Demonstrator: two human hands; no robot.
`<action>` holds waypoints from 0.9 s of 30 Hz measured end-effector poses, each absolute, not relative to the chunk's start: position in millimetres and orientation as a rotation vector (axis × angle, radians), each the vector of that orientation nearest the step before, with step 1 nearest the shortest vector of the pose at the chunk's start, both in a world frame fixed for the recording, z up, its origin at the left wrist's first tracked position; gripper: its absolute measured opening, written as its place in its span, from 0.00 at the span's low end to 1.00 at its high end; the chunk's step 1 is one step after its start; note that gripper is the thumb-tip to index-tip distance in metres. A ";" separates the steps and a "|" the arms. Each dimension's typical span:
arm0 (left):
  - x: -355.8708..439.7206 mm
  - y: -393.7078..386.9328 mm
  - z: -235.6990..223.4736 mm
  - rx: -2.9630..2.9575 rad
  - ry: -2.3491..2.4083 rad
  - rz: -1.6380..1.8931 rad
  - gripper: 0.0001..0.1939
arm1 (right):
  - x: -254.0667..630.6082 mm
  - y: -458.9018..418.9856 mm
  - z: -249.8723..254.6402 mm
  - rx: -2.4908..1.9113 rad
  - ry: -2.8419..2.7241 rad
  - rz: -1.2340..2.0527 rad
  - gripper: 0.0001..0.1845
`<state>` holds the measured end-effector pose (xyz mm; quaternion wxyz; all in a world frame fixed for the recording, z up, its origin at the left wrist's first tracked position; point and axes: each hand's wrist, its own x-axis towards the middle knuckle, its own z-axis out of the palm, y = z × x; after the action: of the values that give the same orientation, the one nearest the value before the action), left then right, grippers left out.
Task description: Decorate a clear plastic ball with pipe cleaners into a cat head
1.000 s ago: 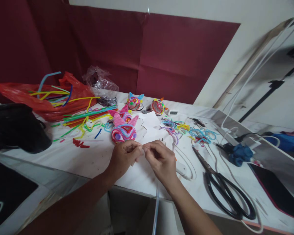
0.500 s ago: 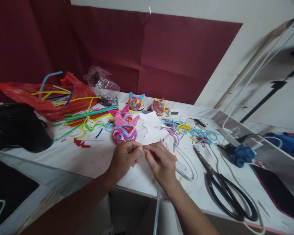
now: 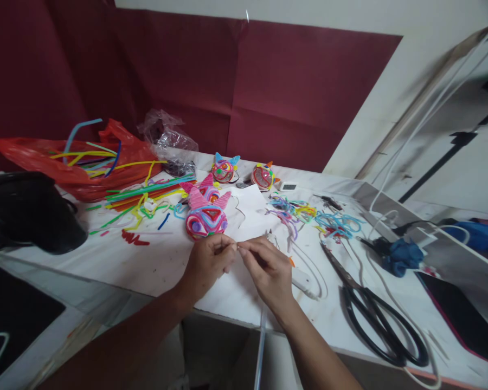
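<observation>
My left hand (image 3: 211, 262) and my right hand (image 3: 268, 268) meet fingertip to fingertip over the front of the table. Both are closed in a pinch; whatever lies between the fingers is too small to make out. Just behind my left hand sits a round pink animal head (image 3: 206, 219) with pointed ears and coiled fuzzy stems. A white glue gun (image 3: 301, 280) with an orange trigger lies partly hidden behind my right hand. White paper (image 3: 250, 208) is spread behind the hands.
Large black-handled scissors (image 3: 374, 309) and a phone (image 3: 459, 314) lie at right. Cut fuzzy stems (image 3: 337, 221) are heaped behind the scissors. A red plastic bag (image 3: 85, 179) and a black object (image 3: 32, 211) stand at left. Two finished-looking heads (image 3: 224, 170) sit at the back.
Both hands keep nearly the same place and pinch, with only a slight shift of the fingers. The view has moved very slightly; the things on the table have not moved.
</observation>
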<state>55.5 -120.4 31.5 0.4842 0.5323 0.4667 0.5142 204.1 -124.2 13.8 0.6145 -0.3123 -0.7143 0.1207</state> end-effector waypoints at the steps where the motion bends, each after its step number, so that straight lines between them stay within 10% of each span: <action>1: 55.4 -120.5 31.3 1.294 1.133 1.253 0.12 | 204.1 -124.3 14.0 -0.717 -1.644 0.274 0.09; 27: 57.7 -122.4 31.0 1.485 1.243 1.443 0.08 | 190.6 -132.2 12.7 -0.957 -1.284 0.751 0.09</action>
<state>57.7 -122.4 31.0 0.3553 0.5749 0.4811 0.5584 190.6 -132.2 12.7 0.6335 -0.4186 -0.5617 0.3285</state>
